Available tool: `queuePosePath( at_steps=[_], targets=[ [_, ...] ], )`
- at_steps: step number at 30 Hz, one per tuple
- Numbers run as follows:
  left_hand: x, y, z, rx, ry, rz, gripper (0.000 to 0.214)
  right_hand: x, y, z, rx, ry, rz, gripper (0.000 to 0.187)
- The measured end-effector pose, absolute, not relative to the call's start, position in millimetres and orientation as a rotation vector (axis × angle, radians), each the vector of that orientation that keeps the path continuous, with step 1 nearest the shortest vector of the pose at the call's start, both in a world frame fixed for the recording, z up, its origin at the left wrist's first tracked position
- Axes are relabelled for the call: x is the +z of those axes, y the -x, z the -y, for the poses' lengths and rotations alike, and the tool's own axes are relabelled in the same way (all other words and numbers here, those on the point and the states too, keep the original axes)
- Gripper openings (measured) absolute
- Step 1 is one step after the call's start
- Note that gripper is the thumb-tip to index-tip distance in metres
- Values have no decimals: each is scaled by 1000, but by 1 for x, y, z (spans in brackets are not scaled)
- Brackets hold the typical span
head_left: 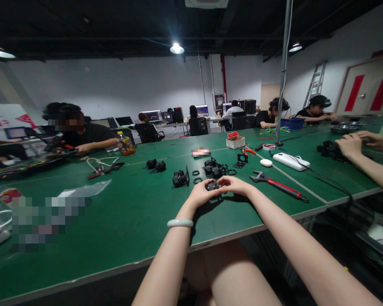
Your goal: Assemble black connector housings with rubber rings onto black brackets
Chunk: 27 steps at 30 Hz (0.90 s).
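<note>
Our bare forearms [175,246] reach over the flat green tabletop [130,229]; our left hand [201,193] and right hand [234,185] together grip a small, black, plastic-looking part [212,186].

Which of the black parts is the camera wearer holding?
The small black part between the left hand and right hand; the other black parts nearby sit on the green table, outside the wearer's grasp.

A hanging lamp [177,48] glares under the dark ceiling [115,29]. Shadows mark the green tabletop [130,229]; the left edge blurs.
</note>
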State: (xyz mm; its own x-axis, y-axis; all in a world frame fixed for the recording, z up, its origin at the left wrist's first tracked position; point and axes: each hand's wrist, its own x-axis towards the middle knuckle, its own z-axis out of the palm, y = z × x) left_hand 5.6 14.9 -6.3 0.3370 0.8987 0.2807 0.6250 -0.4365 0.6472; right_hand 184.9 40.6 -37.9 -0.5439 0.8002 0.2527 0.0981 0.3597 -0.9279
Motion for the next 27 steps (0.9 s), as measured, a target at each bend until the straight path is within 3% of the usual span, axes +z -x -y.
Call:
queuePosePath(
  at_steps=[5, 27],
  targets=[
    [-6, -5, -16, 855, -2194, -1338, 64, -34, -186, -36, 1257, 684, 1882, 44],
    [-7, -7, -14, 851, -2174, -1320, 62, -37, -184, -38, 1205, 776, 1898, 34]
  ],
)
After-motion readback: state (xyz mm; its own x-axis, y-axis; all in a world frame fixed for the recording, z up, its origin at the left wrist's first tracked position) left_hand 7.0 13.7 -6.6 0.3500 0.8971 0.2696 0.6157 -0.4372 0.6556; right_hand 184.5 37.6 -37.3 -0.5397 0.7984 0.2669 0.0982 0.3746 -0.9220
